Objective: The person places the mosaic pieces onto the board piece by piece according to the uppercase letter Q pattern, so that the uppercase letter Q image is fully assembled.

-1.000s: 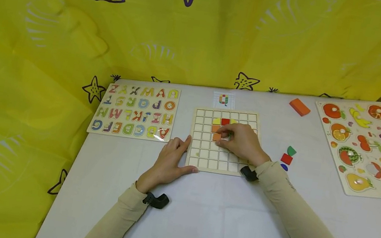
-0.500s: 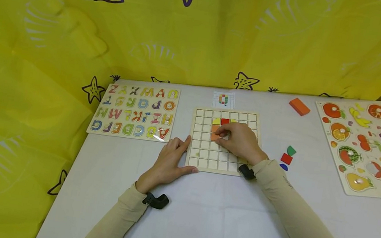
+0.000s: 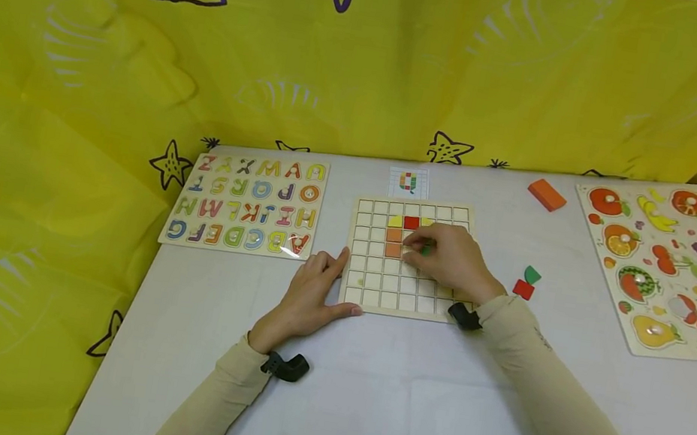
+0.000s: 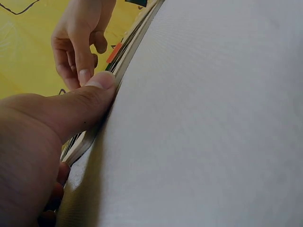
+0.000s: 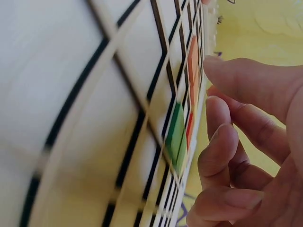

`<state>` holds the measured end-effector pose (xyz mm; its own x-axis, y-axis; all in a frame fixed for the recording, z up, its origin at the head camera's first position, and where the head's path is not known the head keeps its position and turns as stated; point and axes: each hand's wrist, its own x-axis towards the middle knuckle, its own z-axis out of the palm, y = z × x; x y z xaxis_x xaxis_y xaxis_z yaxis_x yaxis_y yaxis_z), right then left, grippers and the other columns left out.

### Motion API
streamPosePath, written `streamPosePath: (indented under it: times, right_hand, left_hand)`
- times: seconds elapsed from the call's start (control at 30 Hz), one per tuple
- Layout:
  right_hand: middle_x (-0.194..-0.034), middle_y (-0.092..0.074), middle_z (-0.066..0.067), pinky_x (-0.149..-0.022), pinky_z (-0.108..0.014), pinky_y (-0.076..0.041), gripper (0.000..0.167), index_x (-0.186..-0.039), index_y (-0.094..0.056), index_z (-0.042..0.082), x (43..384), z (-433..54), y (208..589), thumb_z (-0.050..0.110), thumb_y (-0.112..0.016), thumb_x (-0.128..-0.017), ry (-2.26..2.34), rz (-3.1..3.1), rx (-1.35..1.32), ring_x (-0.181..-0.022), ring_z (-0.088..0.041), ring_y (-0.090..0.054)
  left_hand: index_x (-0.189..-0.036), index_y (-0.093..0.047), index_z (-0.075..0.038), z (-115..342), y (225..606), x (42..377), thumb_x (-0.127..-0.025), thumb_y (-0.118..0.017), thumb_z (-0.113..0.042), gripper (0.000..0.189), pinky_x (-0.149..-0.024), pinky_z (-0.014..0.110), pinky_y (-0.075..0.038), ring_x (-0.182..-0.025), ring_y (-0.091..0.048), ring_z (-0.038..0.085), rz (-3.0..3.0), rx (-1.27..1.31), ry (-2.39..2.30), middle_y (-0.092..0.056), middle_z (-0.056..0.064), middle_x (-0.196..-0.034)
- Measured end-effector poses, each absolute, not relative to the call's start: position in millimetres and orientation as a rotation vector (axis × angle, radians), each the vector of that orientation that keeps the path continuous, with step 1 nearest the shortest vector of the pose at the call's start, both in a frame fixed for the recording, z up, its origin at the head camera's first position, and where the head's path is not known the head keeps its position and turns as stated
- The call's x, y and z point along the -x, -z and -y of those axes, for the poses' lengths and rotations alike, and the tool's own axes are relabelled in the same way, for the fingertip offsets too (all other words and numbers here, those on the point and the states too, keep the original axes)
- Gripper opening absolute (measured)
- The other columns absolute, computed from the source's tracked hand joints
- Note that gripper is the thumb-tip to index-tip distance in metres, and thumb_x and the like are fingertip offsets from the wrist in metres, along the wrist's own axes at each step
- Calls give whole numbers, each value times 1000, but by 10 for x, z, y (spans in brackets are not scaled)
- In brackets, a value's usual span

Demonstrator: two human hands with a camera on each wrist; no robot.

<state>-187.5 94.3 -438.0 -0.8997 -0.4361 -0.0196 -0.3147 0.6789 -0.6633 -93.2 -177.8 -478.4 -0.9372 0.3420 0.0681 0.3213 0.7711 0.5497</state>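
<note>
My left hand (image 3: 307,293) rests at the near left corner of the wooden grid board (image 3: 373,281). Its thumb presses the front edge and a straight finger touches the left side. Over the board hovers my right hand (image 3: 448,258), thumb and fingers loosely bent with a gap and nothing between them, clear of the surface in the right wrist view. Just left of its fingertips lie two orange square tiles (image 3: 394,242). Beyond them are a red tile (image 3: 411,223) and yellow pieces (image 3: 395,221). Green pieces (image 5: 176,137) sit on the grid, partly covered by the right hand.
A small pattern card (image 3: 409,182) lies behind the board. An alphabet puzzle (image 3: 248,203) stands left, a fruit puzzle (image 3: 675,269) right. A loose green piece (image 3: 532,275), a red tile (image 3: 523,289) and an orange block (image 3: 547,195) lie between board and fruit puzzle.
My right hand has drawn back rightward from the orange tiles, uncovering them. The sleeve now hides the blue piece seen earlier at the right. My left hand has not moved.
</note>
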Motion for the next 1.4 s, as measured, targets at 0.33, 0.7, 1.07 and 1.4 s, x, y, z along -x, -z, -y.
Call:
streamPosePath:
  times: [0.33,0.7,1.07,1.4]
  right_hand:
    - [-95,-75,-5,-73,-36,-43,19,-109,-82,9,1804,-1475,4312,21,-80,-94,981,-2752,488,-81,-24,-58]
    - [-101,-75,-10,-64,-34,-44,31,-116,-78,6,1645,-2135,4277,26,-81,-94,890,-2803,333,-79,-22,-59]
    - [-108,-72,-17,-64,-34,-42,41,-123,-70,4,1519,-2523,4363,37,-74,-99,841,-2847,145,-83,-27,-58]
    - [-106,-69,-17,-66,-34,-41,31,-122,-71,4,1504,-2591,4416,30,-66,-105,832,-2858,151,-85,-28,-57]
  left_hand:
    - [-164,-35,2,1772,4787,932,-84,-90,-40,106,-86,34,-33,-94,-38,18,-2932,-552,-894,-49,8,-107]
    - [-164,-33,1,1757,4783,920,-85,-89,-41,106,-86,34,-33,-95,-39,18,-2916,-547,-918,-50,9,-109]
    - [-164,-35,1,1775,4779,908,-85,-90,-41,105,-85,33,-32,-94,-38,18,-2921,-535,-909,-49,8,-107]
    - [-163,-35,1,1768,4773,909,-84,-90,-41,105,-85,33,-32,-93,-37,17,-2926,-548,-920,-48,7,-105]
